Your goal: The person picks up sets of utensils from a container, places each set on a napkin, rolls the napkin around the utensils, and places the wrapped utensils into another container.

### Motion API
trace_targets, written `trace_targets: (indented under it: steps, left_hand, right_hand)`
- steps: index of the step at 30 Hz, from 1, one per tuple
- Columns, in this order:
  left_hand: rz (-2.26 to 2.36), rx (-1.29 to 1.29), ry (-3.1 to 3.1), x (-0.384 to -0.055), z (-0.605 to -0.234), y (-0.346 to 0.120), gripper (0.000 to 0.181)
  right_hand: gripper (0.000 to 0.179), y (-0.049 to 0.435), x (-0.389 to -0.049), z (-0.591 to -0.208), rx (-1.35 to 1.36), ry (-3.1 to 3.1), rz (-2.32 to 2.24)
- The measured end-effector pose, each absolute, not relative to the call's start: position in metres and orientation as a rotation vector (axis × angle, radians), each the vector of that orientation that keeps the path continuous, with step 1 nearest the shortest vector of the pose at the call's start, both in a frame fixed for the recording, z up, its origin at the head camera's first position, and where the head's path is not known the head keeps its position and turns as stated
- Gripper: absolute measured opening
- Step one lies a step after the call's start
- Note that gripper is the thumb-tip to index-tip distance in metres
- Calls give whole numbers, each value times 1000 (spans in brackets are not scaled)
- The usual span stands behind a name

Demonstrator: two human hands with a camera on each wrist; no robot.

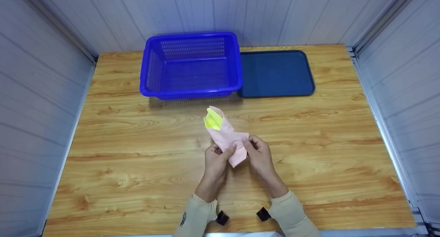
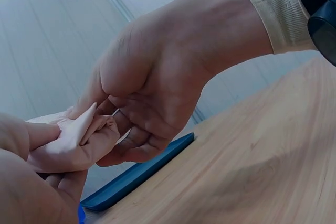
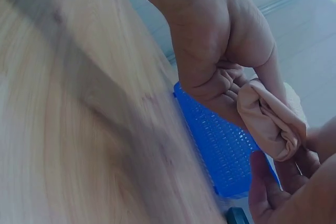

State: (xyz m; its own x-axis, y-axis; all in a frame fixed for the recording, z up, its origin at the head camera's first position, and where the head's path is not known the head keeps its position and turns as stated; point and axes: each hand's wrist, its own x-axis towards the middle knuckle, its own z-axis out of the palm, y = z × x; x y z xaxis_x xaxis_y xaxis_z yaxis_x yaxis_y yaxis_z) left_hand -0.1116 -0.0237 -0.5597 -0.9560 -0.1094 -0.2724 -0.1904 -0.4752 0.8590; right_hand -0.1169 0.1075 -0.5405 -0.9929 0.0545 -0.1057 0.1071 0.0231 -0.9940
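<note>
A pink paper napkin [image 1: 225, 137] is wrapped around bright yellow plastic cutlery [image 1: 214, 120], above the middle of the table. The cutlery's upper ends, with fork tines at the left, stick out of the wrap; the rest is hidden inside. From the left, my left hand [image 1: 215, 163] grips the lower part of the bundle, thumb pressed on top. My right hand [image 1: 262, 158] pinches a napkin corner at the right side between thumb and fingers. In the right wrist view the folded lower end of the napkin [image 3: 268, 124] shows between both hands.
A blue plastic basket [image 1: 192, 94] stands at the back of the wooden table [image 1: 137, 161]. Beside it on the right lies a dark blue tray [image 1: 276, 74]. Panel walls [image 1: 213, 13] enclose the table at the back and sides.
</note>
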Motion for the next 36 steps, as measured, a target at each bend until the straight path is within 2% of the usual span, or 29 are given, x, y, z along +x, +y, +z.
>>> trace_targets:
  steps: [2, 7, 11, 14, 17, 24, 29, 36]
  left_hand:
    - [2648, -457, 1602, -110, -559, -24, 28]
    - [2705, -447, 1634, -106, -556, -22, 26]
    - [2735, -394, 1660, -104, -552, -23, 27]
    - [2734, -339, 1702, -104, -549, -24, 27]
    - [2728, -305, 1724, -104, -548, -25, 28]
    - [2709, -309, 1741, -106, -548, -29, 27]
    - [2738, -385, 1652, -108, -547, -30, 26]
    - [2675, -476, 1636, -109, -542, -36, 24]
  right_hand:
    - [23, 105, -116, -540, 199, 2211, -2212]
    - [16, 97, -113, -536, 237, 2394, -2303]
    - [19, 97, -111, -544, -58, 3011, -2096]
    - [18, 98, -109, -540, -332, 3225, -1872]
    - [24, 99, -106, -533, -429, 3123, -1792]
    - [24, 101, -103, -518, -387, 2740, -1661]
    - [27, 98, -104, -515, -421, 2760, -1493]
    - [15, 96, -110, -514, -368, 2653, -1622]
